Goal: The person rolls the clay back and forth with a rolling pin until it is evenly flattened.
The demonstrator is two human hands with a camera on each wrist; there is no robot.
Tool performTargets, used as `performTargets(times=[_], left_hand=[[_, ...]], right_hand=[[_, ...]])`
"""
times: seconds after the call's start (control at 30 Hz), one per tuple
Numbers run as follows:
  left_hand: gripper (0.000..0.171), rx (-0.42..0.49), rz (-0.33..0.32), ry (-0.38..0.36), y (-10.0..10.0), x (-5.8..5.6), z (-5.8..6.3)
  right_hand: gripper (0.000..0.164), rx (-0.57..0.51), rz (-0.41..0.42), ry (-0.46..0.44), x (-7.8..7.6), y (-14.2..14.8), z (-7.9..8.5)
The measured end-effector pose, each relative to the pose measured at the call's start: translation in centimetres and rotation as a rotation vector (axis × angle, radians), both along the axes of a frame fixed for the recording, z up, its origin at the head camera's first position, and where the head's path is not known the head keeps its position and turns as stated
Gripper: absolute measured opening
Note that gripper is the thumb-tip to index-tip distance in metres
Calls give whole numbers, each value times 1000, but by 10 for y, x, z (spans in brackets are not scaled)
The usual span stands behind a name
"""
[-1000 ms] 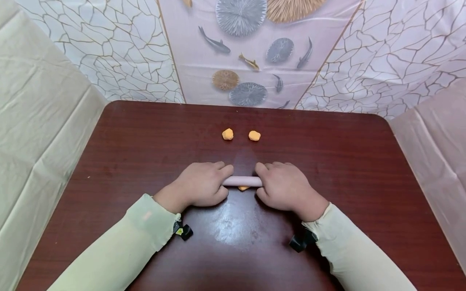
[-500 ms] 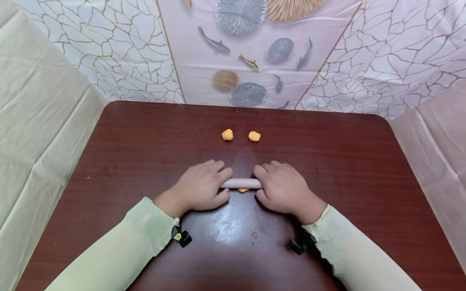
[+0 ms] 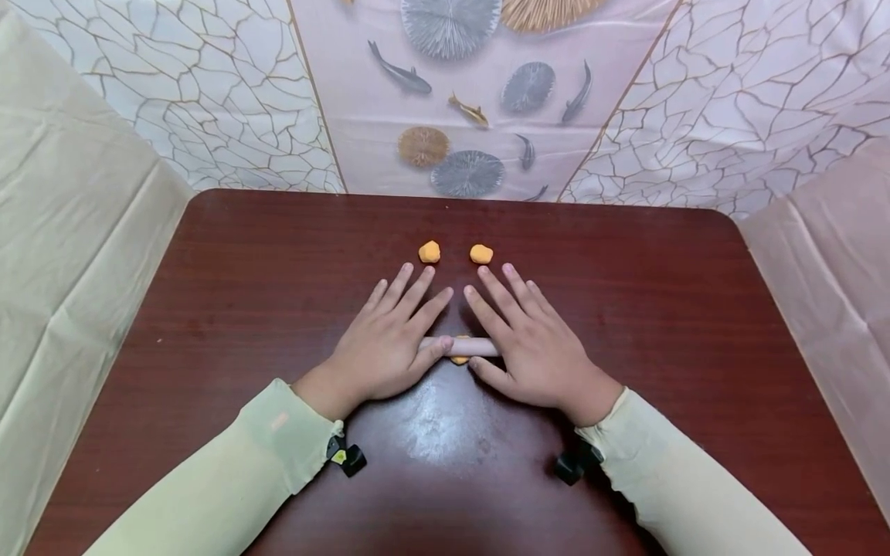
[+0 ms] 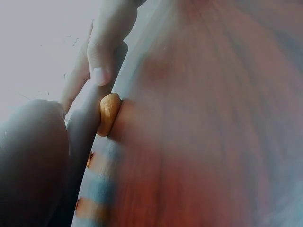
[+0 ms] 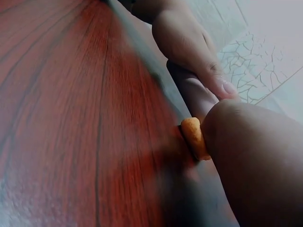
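Note:
A pale pink rolling pin lies crosswise between my two hands at mid-table. Beneath its middle, a piece of orange dough peeks out on the near and far sides. My left hand lies over the pin's left part, fingers straight and spread forward, thumb along the pin. Over the right part rests my right hand, its fingers likewise straight and fanned, thumb at the near side. Both ends of the pin are hidden under the palms. In the left wrist view the dough shows as a thick, rounded lump against the pin.
Two more orange dough lumps, a left one and a right one, sit just beyond the fingertips. The dark red-brown wooden table has a patterned cloth behind it and pale cloth on both sides.
Both hands have loosened from their curled grip around the pin; the fingers now stretch forward and spread. The view has tilted slightly, and more dough shows under the pin.

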State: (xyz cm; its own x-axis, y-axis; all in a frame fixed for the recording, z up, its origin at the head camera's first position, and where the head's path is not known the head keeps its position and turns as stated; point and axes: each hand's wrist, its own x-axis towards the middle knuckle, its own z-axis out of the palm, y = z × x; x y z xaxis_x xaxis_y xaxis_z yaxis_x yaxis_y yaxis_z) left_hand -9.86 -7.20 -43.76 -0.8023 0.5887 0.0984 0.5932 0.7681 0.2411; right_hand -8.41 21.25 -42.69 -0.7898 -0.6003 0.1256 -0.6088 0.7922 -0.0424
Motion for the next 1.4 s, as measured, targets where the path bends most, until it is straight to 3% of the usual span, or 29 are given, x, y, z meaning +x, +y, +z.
performTargets(times=[0.7, 0.9, 1.4], left_hand=[[77, -55, 18, -75, 4, -7, -2], [78, -41, 34, -88, 4, -11, -3], [78, -24, 84, -124, 4, -22, -1]], right_hand=[[106, 13, -31, -27, -6, 0, -9], [96, -2, -28, -32, -12, -1, -9], [72, -44, -80, -160, -26, -3, -7]])
